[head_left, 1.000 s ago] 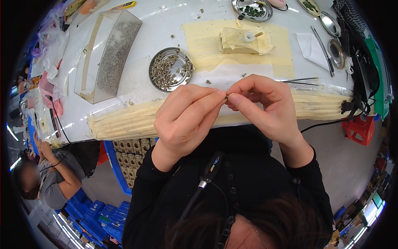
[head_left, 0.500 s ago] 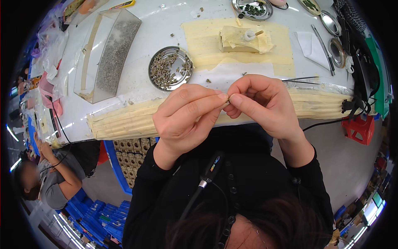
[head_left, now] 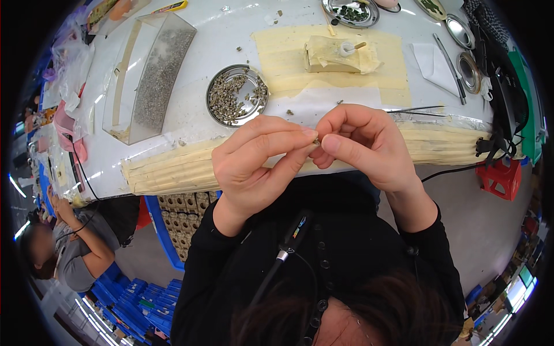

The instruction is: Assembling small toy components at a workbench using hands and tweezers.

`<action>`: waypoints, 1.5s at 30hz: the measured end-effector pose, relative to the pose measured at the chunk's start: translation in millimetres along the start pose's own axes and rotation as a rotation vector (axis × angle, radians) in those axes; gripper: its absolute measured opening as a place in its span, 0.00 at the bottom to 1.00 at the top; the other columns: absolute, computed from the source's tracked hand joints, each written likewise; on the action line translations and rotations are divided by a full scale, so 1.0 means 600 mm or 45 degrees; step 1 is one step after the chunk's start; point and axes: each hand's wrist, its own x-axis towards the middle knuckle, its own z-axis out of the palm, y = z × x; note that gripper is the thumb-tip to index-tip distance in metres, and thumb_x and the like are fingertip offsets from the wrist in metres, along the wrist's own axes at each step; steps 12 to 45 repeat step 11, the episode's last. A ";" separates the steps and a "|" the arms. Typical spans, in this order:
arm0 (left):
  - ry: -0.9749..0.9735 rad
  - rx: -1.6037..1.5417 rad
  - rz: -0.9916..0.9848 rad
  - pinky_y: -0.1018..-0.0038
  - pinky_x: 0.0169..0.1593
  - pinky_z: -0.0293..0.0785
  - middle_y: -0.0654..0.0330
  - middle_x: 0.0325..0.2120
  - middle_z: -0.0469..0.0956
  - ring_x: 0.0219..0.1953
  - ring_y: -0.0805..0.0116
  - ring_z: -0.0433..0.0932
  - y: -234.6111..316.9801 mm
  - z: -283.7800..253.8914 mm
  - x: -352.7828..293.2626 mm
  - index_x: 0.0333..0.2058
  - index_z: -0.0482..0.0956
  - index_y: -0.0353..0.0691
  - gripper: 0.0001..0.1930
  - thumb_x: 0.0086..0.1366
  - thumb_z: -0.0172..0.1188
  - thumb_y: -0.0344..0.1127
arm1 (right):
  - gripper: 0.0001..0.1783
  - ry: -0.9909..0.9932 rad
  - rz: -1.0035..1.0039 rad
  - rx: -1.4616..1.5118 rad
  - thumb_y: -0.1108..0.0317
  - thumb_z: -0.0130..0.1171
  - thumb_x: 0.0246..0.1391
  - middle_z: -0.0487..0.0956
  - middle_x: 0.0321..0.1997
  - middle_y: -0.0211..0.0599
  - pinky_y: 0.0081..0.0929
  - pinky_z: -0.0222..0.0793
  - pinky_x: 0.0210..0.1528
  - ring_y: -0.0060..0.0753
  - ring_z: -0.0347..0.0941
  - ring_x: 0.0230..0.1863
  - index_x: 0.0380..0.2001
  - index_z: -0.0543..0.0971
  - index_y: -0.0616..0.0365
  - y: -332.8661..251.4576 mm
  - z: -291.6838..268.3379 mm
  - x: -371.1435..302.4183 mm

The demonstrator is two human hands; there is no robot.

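Observation:
My left hand [head_left: 259, 158] pinches a tiny metallic piece [head_left: 316, 141] between thumb and forefinger, above the near edge of the table. Its exact kind is too small to make out. My right hand [head_left: 369, 147] meets it there, thumb and curled fingers closed up against the same piece. Beyond my left hand stands a round metal dish [head_left: 254, 108] with many small greyish-gold pieces in it. A couple of similar loose pieces [head_left: 289, 112] lie on the white tabletop just past my fingertips.
A clear box [head_left: 124, 98] of small grey pieces stands at left. Ahead is a tape-covered block [head_left: 329, 60] with a small white cup. Tweezers [head_left: 453, 72] lie at right. A blue crate [head_left: 158, 230] sits below the table; a person [head_left: 86, 248] works at far left.
Both hands stay in the same place. The fingers shift slightly around the tiny piece, and my right thumb has drawn back a little from it.

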 end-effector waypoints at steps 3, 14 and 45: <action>0.007 0.107 0.023 0.78 0.31 0.70 0.53 0.27 0.78 0.28 0.66 0.76 0.008 0.000 0.003 0.30 0.79 0.30 0.10 0.46 0.63 0.16 | 0.07 0.021 -0.048 -0.047 0.72 0.59 0.52 0.78 0.27 0.30 0.13 0.69 0.32 0.14 0.72 0.29 0.33 0.76 0.64 0.005 -0.001 0.001; 0.039 0.390 0.150 0.75 0.27 0.71 0.57 0.25 0.78 0.26 0.65 0.77 0.014 0.003 0.005 0.30 0.80 0.34 0.12 0.43 0.65 0.18 | 0.05 0.102 -0.210 -0.267 0.74 0.60 0.50 0.78 0.27 0.28 0.11 0.67 0.28 0.12 0.71 0.27 0.32 0.77 0.61 0.015 -0.005 0.000; 0.039 0.390 0.150 0.75 0.27 0.71 0.57 0.25 0.78 0.26 0.65 0.77 0.014 0.003 0.005 0.30 0.80 0.34 0.12 0.43 0.65 0.18 | 0.05 0.102 -0.210 -0.267 0.74 0.60 0.50 0.78 0.27 0.28 0.11 0.67 0.28 0.12 0.71 0.27 0.32 0.77 0.61 0.015 -0.005 0.000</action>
